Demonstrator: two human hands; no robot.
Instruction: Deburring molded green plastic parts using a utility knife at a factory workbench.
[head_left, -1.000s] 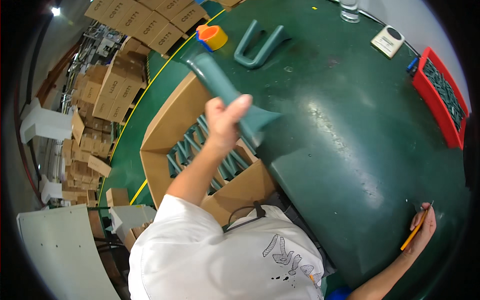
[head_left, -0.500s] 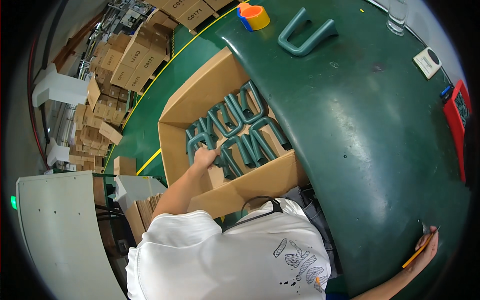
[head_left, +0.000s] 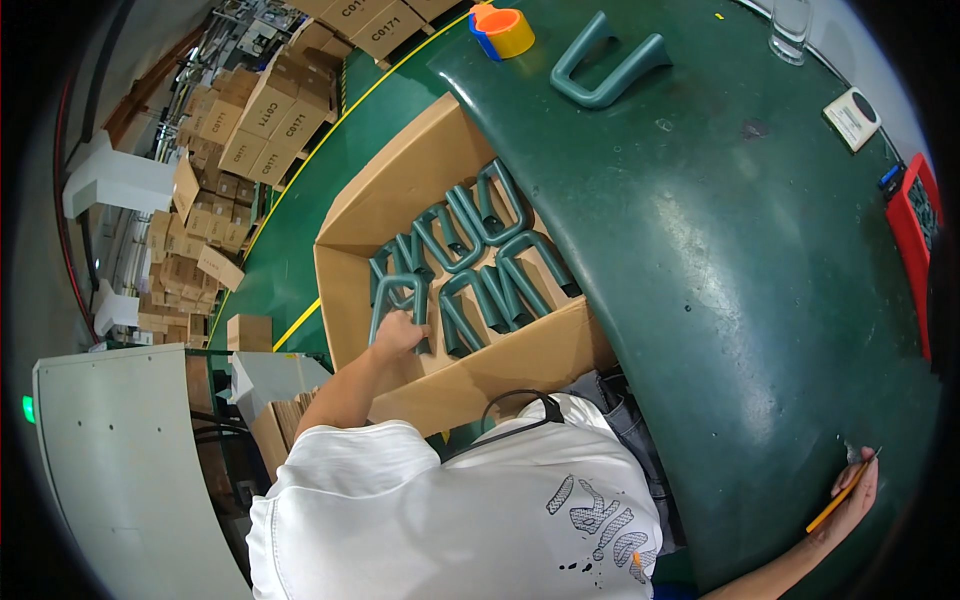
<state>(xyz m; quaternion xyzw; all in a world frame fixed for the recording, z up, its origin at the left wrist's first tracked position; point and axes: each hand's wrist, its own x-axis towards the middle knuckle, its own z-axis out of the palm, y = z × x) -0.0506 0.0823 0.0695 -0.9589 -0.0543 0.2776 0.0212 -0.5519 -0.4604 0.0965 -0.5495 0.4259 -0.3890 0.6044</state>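
Note:
My left hand (head_left: pixel 399 333) is inside an open cardboard box (head_left: pixel 490 366), its fingers closed round a leg of a dark green U-shaped tube (head_left: pixel 419 301). Several more green U-shaped tubes (head_left: pixel 505 285) lie beside it in two rough rows. Over the green table at the lower right, my right hand (head_left: pixel 856 490) is closed on a slim orange-handled tool (head_left: pixel 835 508) with a thin metallic tip. The tool's exact kind is too small to tell. Another green U-shaped tube (head_left: pixel 605 85) rests alone on the table's far part.
The green table (head_left: pixel 690 300) curves along the box's right side. On it are an orange, yellow and blue tape dispenser (head_left: pixel 510 35), a clear glass (head_left: pixel 790 30), a white device (head_left: pixel 853 120) and a red bin (head_left: pixel 912 255). Stacked cartons (head_left: pixel 270 130) and a grey cabinet (head_left: pixel 120 450) stand left.
My left hand has moved slightly down and toward me inside the box, and the tube at it has shifted and turned. My right hand stays in place with its tool.

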